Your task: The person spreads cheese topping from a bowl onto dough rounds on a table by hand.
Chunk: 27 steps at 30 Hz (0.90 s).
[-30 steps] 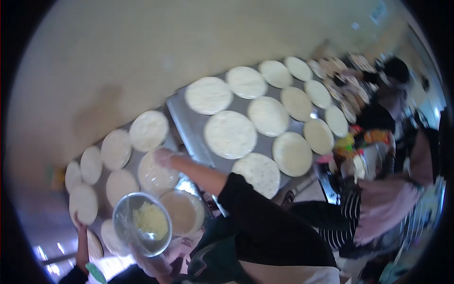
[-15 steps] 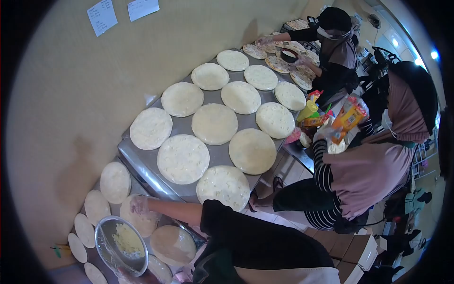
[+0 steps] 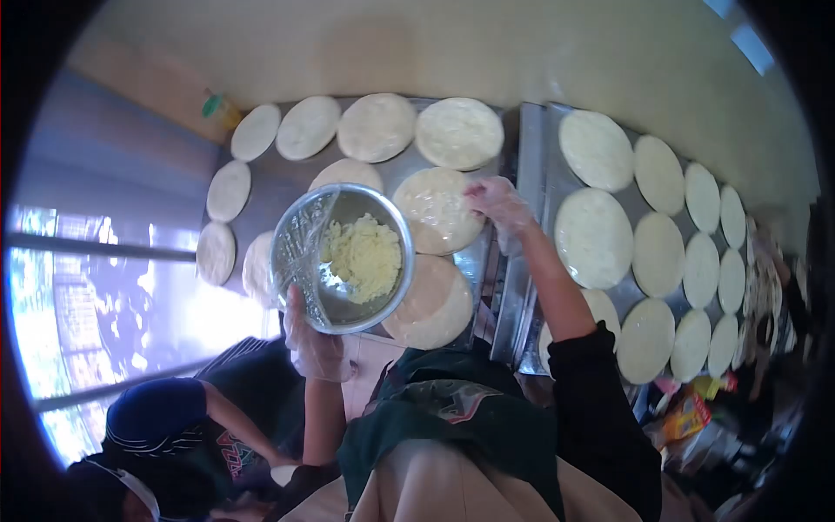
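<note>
My left hand point(image 3: 317, 344), in a clear plastic glove, grips the near left rim of a steel mixing bowl point(image 3: 291, 209). Plastic film clings to the bowl's left side, and a heap of pale yellow grated cheese point(image 3: 365, 257) lies inside. My right hand point(image 3: 500, 204), gloved as well, hovers at the right edge of a round pizza base point(image 3: 435, 213) with pale bits scattered on its glossy top. Its fingers are drawn together; whatever is in them is hidden. A plainer pizza base point(image 3: 430, 304) lies closer to me, partly behind the bowl.
Several pizza bases point(image 3: 378, 128) lie along the wall on this metal table point(image 3: 304, 174). Beyond a raised metal edge, a second table point(image 3: 544, 174) carries more bases. A co-worker point(image 3: 165, 426) is at the lower left near a bright window point(image 3: 78, 304). Colourful packets point(image 3: 687, 418) are at the lower right.
My view has swung left, so the bowl and nearer table now sit mid-view. My right hand stays over the same base area, and my left hand on the bowl now shows clearly.
</note>
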Available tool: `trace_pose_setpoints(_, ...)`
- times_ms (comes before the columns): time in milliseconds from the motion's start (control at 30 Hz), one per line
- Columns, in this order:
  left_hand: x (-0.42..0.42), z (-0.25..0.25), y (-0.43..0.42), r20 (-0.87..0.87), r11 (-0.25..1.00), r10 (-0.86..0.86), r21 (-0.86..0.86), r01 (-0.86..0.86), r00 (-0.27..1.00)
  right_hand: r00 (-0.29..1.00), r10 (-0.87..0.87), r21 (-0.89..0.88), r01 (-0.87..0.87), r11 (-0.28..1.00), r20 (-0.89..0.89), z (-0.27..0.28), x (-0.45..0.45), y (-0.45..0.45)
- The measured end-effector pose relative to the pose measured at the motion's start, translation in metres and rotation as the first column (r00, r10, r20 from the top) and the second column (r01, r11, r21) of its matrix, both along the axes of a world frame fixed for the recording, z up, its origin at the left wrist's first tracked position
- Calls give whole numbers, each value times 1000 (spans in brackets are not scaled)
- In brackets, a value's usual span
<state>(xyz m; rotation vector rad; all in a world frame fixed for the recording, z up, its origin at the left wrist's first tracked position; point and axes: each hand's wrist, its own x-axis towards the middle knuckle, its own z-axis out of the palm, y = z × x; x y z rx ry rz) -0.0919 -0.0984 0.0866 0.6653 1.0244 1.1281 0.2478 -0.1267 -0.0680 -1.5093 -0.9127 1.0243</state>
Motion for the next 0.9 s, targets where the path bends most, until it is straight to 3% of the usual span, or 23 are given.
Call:
trace_pose_setpoints(67, -12, -9, 13, -16, 1000, -8, 16, 8, 1000, 995, 47, -94, -55, 994, -83, -3, -1, 11)
trace_pose_setpoints(100, -18, -13, 16, -16, 1000, 8, 0, -8, 1000, 953, 111, -72, -95, 993, 283, -6, -4, 15)
trace_pose_setpoints(133, -25, -15, 20, 2, 1000, 10, 10, -10, 1000, 780, 152, -60, -145, 988, 608, -8, -8, 17)
trace_pose_setpoints(333, -33, -7, 27, 66, 989, 140, -61, -136, 988, 712, 303, -300, -135, 944, 633, -14, -22, 12)
trace_pose_setpoints(433, -48, -21, 28, 52, 992, 120, -37, -118, 991, 580, 346, -277, -207, 938, 737, -26, -21, 4)
trace_pose_setpoints(533, -51, -19, 29, 101, 994, 99, -60, -93, 990, 596, 262, -196, -174, 965, 759, -37, -26, -2)
trace_pose_setpoints(667, -52, -24, 29, 96, 988, 132, -87, -124, 987, 594, 316, -303, -125, 945, 740, -27, -35, -2)
trace_pose_setpoints(733, -50, -21, 29, 142, 982, 167, -118, -151, 976, 232, 242, -210, -154, 965, 942, -34, -33, -3)
trace_pose_setpoints(767, -54, -27, 29, 122, 988, 139, -86, -129, 983, 238, 254, -220, -163, 962, 937, -30, -35, -3)
trace_pose_setpoints(833, -60, -31, 27, 80, 987, 144, -90, -136, 986, 637, 142, -145, -48, 988, 758, -22, -37, -2)
trace_pose_setpoints(900, -60, -26, 27, 70, 984, 147, -110, -139, 987, 676, 149, -145, -62, 987, 722, -28, -34, -3)
